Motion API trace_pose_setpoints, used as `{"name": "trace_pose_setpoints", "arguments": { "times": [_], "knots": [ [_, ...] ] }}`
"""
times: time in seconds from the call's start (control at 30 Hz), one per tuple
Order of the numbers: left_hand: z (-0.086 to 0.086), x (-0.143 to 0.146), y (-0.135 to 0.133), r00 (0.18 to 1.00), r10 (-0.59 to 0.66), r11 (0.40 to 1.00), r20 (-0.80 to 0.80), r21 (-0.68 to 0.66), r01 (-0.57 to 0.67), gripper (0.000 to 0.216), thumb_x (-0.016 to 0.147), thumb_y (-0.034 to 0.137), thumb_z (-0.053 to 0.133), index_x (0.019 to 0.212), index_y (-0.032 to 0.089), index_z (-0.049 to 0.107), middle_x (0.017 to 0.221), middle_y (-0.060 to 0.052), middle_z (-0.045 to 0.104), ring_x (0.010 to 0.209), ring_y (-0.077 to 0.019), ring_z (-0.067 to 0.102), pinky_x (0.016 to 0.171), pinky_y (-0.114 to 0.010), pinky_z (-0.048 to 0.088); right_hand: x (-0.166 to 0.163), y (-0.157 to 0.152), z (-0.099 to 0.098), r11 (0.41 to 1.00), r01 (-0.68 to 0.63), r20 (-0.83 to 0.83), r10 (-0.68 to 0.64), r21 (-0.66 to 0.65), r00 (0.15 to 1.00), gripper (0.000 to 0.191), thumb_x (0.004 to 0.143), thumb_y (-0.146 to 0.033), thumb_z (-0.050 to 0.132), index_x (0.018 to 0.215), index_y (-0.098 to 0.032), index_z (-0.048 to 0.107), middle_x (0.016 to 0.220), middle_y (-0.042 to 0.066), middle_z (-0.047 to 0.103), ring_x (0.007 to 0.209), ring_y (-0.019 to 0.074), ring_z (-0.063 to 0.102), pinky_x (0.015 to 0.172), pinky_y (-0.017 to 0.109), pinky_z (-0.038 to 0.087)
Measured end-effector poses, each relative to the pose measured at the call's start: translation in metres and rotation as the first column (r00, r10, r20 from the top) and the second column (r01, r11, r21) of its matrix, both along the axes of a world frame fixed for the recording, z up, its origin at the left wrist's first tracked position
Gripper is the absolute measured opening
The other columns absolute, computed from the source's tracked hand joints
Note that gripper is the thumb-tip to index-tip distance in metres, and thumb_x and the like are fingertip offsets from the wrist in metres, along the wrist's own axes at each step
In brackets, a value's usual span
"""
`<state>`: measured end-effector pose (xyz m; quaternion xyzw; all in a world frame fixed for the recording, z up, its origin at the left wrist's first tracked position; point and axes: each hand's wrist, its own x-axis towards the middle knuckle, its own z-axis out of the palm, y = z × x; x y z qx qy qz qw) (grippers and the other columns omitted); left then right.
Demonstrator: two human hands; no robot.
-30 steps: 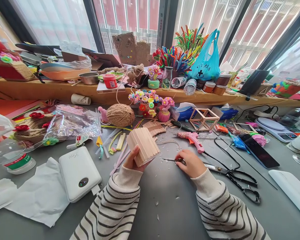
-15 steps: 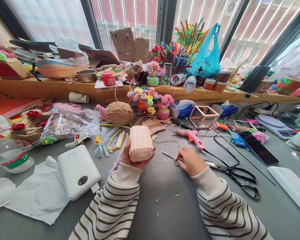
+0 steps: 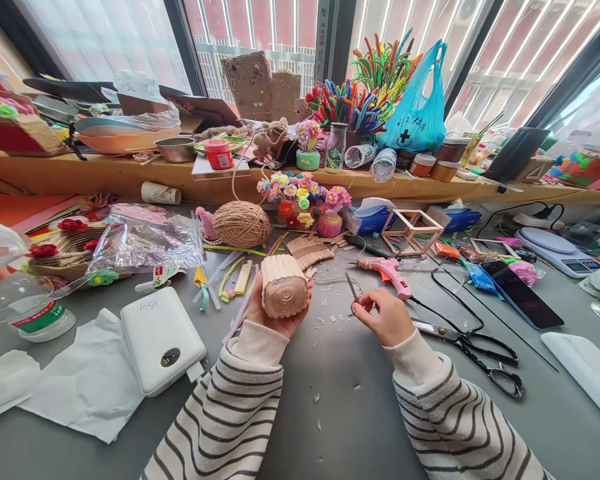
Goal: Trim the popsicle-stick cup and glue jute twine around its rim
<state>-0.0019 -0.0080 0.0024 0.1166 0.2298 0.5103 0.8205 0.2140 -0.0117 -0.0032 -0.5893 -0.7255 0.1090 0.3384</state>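
My left hand [image 3: 275, 319] grips a small container clad in wooden craft sticks [image 3: 283, 285], tipped so its round bottom faces me. My right hand [image 3: 387, 315] holds small scissors [image 3: 354, 288] by the handles, blades pointing up and away, just right of the container and apart from it. Both sleeves are cream with dark stripes. Small wood chips lie on the grey table [image 3: 340, 407] between my hands.
A pink glue gun [image 3: 386, 272] and large black scissors [image 3: 473, 350] lie to the right. A white power bank [image 3: 163, 337] and paper sit left. A twine ball [image 3: 241, 224], loose craft sticks [image 3: 310, 252], a wooden cube frame [image 3: 411, 231] and a phone [image 3: 520, 293] lie further back.
My left hand has turned the container from lying sideways to bottom facing me. My right hand has lifted the small scissors off the table, blades now pointing up.
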Motion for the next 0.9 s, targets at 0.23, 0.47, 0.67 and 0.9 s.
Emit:
{"name": "trace_pose_setpoints", "arguments": {
  "times": [0.23, 0.47, 0.67, 0.9],
  "knots": [
    [-0.005, 0.013, -0.001, 1.000, -0.012, 0.994, 0.019, 0.108, 0.010, 0.062, 0.072, 0.053, 0.054, 0.120, 0.014, 0.045, 0.102, -0.009, 0.065, 0.098, -0.0244, 0.059, 0.086, -0.034, 0.046, -0.018, -0.003, 0.011, 0.981, 0.057, -0.582, 0.063, 0.186, 0.811, 0.022, 0.070, -0.037, 0.063, 0.060, -0.018, 0.060, 0.055, -0.002, 0.047, 0.047, 0.0080, 0.037, 0.043, 0.023, 0.029],
    [-0.005, 0.024, -0.006, 1.000, -0.010, 0.994, 0.022, 0.108, 0.008, 0.054, 0.075, 0.045, 0.056, 0.117, 0.012, 0.047, 0.102, -0.010, 0.065, 0.095, -0.0260, 0.061, 0.084, -0.035, 0.047, -0.038, -0.007, 0.004, 0.991, 0.020, -0.631, 0.069, 0.133, 0.773, 0.017, 0.072, -0.035, 0.062, 0.076, -0.019, 0.069, 0.069, 0.002, 0.057, 0.053, 0.0092, 0.045, 0.047, 0.024, 0.037],
    [-0.006, 0.030, -0.009, 1.000, -0.001, 0.996, -0.018, 0.093, 0.002, 0.061, 0.076, 0.045, 0.056, 0.126, 0.013, 0.040, 0.105, -0.010, 0.063, 0.096, -0.0227, 0.060, 0.081, -0.033, 0.049, -0.045, -0.008, 0.008, 0.990, 0.046, -0.593, 0.042, 0.133, 0.804, 0.019, 0.073, -0.032, 0.060, 0.083, -0.018, 0.069, 0.065, 0.001, 0.055, 0.054, 0.0091, 0.046, 0.047, 0.022, 0.038],
    [-0.015, 0.034, -0.005, 0.993, 0.014, 0.984, -0.116, 0.178, 0.007, 0.069, 0.071, 0.044, 0.062, 0.129, 0.016, 0.035, 0.108, -0.010, 0.062, 0.091, -0.0200, 0.060, 0.073, -0.028, 0.050, -0.040, -0.003, 0.008, 0.989, 0.093, -0.537, -0.015, 0.119, 0.843, 0.020, 0.073, -0.033, 0.057, 0.069, -0.016, 0.066, 0.062, 0.000, 0.054, 0.048, 0.0074, 0.044, 0.043, 0.020, 0.037]
  ]
}}
